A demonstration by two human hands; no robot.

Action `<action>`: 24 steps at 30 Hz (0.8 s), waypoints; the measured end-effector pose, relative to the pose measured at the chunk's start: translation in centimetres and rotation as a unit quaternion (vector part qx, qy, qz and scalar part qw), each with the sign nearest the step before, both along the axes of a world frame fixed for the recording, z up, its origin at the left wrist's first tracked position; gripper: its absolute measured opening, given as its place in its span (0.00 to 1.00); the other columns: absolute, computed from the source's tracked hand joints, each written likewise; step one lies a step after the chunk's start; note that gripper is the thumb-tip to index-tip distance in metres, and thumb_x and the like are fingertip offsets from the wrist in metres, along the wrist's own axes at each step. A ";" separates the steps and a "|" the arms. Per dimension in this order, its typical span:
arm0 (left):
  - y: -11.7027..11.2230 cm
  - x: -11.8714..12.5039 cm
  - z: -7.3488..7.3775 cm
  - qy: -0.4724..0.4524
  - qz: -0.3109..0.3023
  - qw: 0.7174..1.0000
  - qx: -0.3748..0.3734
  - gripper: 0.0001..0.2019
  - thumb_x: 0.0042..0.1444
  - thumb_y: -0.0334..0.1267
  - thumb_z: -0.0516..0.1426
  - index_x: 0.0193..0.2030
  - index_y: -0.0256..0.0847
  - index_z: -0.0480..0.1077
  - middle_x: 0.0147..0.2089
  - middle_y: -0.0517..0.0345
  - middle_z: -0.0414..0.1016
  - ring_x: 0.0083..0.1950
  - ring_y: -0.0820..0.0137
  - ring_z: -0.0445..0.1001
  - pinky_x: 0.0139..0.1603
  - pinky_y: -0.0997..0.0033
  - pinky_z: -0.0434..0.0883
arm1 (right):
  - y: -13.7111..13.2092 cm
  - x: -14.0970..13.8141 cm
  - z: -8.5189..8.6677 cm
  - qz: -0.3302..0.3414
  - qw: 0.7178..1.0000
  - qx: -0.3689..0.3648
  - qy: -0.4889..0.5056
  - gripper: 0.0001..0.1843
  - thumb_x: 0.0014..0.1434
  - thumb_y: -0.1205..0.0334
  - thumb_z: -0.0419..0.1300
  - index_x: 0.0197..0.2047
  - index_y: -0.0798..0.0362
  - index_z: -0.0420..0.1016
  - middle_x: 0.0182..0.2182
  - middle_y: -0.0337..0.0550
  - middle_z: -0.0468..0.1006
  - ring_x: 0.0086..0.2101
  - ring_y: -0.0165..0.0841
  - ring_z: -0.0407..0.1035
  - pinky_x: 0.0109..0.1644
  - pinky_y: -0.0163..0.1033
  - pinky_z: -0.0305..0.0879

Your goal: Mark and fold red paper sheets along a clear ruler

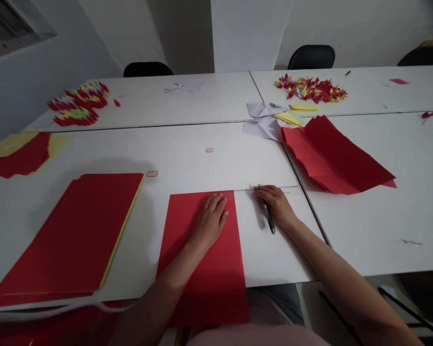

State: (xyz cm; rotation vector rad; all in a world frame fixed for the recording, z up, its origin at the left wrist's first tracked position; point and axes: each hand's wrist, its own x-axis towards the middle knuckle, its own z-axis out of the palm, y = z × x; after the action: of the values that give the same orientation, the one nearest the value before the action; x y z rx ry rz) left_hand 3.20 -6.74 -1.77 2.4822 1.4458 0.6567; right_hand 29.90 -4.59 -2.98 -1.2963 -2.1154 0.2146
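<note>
**"Where's the red sheet (202,274)?"**

"Flat on a white table (191,158), directly in front of the person, with its near end running past the table's edge. The left hand (211,222) rests on it close to the far edge, fingers released and lying flat, grasping nothing."

**"And the right hand (276,205)?"**

"Just beside the sheet, on a ruler (274,191) that runs sideways from the sheet's far right corner. Its fingers curl over the ruler and clasp a dark pen (268,217) against the palm."

**"Anything in the way?"**

"The left forearm (169,281) lies across the sheet's near part. To the left, well apart, sits a red stack (68,235), with yellow showing along its edge. Two tiny red-outlined scraps (152,173) lie between the stack and the ruler."

**"Further out?"**

"To the right, a crumpled red sheet (332,156) lies across the table seam, near white paper (263,120) and yellow paper (290,117). Beyond them are two heaps of small red-and-yellow paper cranes (310,89), with black chairs (312,56) behind the far tables."
</note>
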 end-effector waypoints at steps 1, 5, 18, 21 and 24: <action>0.0 0.0 0.0 0.000 0.000 1.000 -0.001 0.18 0.68 0.36 0.49 0.63 0.39 0.65 0.66 0.46 0.66 0.69 0.56 0.61 0.65 0.50 0.68 | 0.0 0.0 0.0 -0.001 1.000 0.001 0.000 0.15 0.66 0.69 0.53 0.49 0.49 0.78 0.47 0.46 0.82 0.51 0.43 0.71 0.52 0.51 0.69; 0.0 0.0 0.0 -0.006 -0.001 1.000 -0.005 0.18 0.69 0.36 0.49 0.64 0.41 0.64 0.66 0.47 0.65 0.70 0.56 0.60 0.65 0.49 0.68 | 0.0 0.0 0.0 0.002 1.000 -0.001 0.002 0.14 0.66 0.68 0.54 0.49 0.49 0.78 0.47 0.47 0.81 0.51 0.44 0.71 0.52 0.51 0.69; 0.0 0.0 0.1 -0.001 -0.001 1.000 -0.006 0.18 0.68 0.36 0.49 0.63 0.39 0.65 0.66 0.46 0.66 0.69 0.56 0.61 0.66 0.50 0.67 | 0.0 -0.1 0.3 0.002 1.000 -0.006 0.012 0.14 0.66 0.68 0.53 0.48 0.50 0.78 0.45 0.47 0.82 0.49 0.44 0.72 0.52 0.52 0.70; 0.0 0.0 0.1 0.001 0.000 1.000 -0.007 0.18 0.68 0.35 0.49 0.62 0.38 0.65 0.65 0.46 0.66 0.69 0.56 0.62 0.66 0.51 0.67 | 0.0 -0.2 1.2 -0.004 0.997 0.007 0.071 0.12 0.67 0.62 0.54 0.47 0.50 0.79 0.44 0.48 0.82 0.47 0.43 0.74 0.51 0.51 0.71; 0.0 0.1 0.1 0.003 0.001 1.000 -0.009 0.18 0.68 0.34 0.49 0.62 0.36 0.65 0.65 0.45 0.65 0.69 0.55 0.61 0.67 0.51 0.66 | 0.2 -0.9 2.9 -0.020 0.989 -0.028 0.146 0.14 0.66 0.54 0.56 0.46 0.49 0.80 0.41 0.47 0.83 0.43 0.41 0.76 0.48 0.47 0.72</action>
State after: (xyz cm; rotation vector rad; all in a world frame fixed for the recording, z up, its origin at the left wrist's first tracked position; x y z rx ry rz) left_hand 3.31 -6.77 -1.64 2.4711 1.4508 0.6358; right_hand 28.97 -4.36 -0.05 -1.2550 -1.8455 0.4216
